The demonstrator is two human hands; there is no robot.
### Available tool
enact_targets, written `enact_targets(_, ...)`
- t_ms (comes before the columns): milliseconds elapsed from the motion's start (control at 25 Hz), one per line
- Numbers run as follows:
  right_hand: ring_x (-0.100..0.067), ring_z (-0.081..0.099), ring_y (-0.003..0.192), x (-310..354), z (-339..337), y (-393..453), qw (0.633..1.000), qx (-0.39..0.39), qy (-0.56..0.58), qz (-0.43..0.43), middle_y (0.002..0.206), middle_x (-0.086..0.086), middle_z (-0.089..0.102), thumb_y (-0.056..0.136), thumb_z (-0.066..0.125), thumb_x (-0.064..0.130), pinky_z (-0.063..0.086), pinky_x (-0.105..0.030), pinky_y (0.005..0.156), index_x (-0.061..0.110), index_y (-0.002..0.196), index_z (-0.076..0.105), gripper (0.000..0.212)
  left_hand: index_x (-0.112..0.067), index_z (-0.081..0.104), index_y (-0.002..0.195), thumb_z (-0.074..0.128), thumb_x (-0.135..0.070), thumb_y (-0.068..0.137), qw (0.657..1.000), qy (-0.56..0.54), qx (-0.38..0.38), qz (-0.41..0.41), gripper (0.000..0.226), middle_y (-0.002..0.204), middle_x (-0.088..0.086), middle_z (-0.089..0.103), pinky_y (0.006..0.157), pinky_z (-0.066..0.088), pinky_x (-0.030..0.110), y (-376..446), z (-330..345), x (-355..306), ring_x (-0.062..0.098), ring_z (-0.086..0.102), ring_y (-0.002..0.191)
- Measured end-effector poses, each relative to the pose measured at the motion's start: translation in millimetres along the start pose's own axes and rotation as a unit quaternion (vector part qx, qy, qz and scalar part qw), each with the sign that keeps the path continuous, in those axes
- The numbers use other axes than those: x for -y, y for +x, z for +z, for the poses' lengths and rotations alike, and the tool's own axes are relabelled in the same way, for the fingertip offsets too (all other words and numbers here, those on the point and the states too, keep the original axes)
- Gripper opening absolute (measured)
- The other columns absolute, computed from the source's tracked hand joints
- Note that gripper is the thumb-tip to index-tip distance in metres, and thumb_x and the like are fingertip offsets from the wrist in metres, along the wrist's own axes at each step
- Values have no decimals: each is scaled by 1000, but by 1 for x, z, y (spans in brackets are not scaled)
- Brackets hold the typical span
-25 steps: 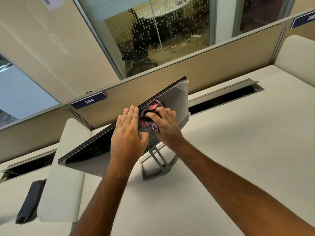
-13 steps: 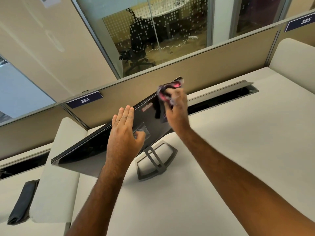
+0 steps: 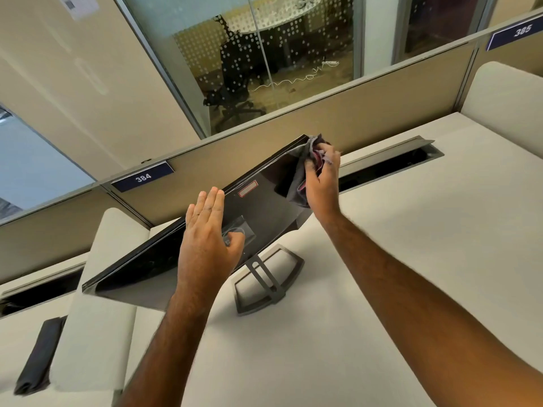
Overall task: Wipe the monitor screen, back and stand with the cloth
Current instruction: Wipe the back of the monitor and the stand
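The black monitor (image 3: 264, 201) stands on the desk with its glossy back toward me, on a grey stand (image 3: 266, 282). My left hand (image 3: 210, 239) rests on the back near the middle, fingers straight over the top edge and thumb by the stand mount. My right hand (image 3: 321, 180) grips a grey and pink cloth (image 3: 298, 183) against the back at the monitor's upper right corner. The screen side is hidden.
A white desk (image 3: 396, 230) carries the monitor. An open cable trough (image 3: 390, 165) runs behind it along the beige partition (image 3: 338, 121). White padded dividers stand at the left (image 3: 97, 289) and far right. A dark folded item (image 3: 39, 353) lies at the lower left.
My right hand moved the cloth from the middle of the monitor's back up to its right corner. My left hand stayed on the back near the top edge.
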State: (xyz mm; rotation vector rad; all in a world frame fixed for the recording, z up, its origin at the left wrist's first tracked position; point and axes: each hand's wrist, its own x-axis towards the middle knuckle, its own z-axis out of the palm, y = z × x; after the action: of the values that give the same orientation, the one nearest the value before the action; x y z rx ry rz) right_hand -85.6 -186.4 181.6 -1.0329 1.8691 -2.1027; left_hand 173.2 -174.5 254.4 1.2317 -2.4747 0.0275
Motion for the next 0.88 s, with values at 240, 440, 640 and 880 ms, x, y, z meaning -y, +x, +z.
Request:
enact_targets(240,-18,51,125,-24,23,-56,993,66,-55,-79,133,-5,48,103,55,25,58,-40,96,16,130,50,30,-10,26,162,67,-21,96,1000,6,-2,0,79,169,6,23,129,8,38,2,2,1,18,12,158)
enact_targets(440,-17,56,120,-8,11,-18,998,3,35,52,131,-3,47,105,53,19,60,-42,91,13,131,48,27,-8,28,161,69,-19,94,1000,7,-11,3,79,168,8,26,129,10,40,2,3,1,21,16,158)
enact_targets(640,-19,50,125,10,30,-41,990,41,-62,-119,135,-5,45,102,51,36,57,-35,92,17,132,49,35,-7,29,161,69,-17,93,1000,13,-15,4,79,168,9,27,128,10,40,1,4,2,21,16,158)
enact_targets(880,-18,53,120,-31,12,-49,994,91,-38,-52,131,-4,47,101,57,17,57,-44,95,16,126,50,26,-8,28,161,69,-17,94,1000,10,-15,1,79,168,9,26,129,10,39,3,6,1,20,15,158)
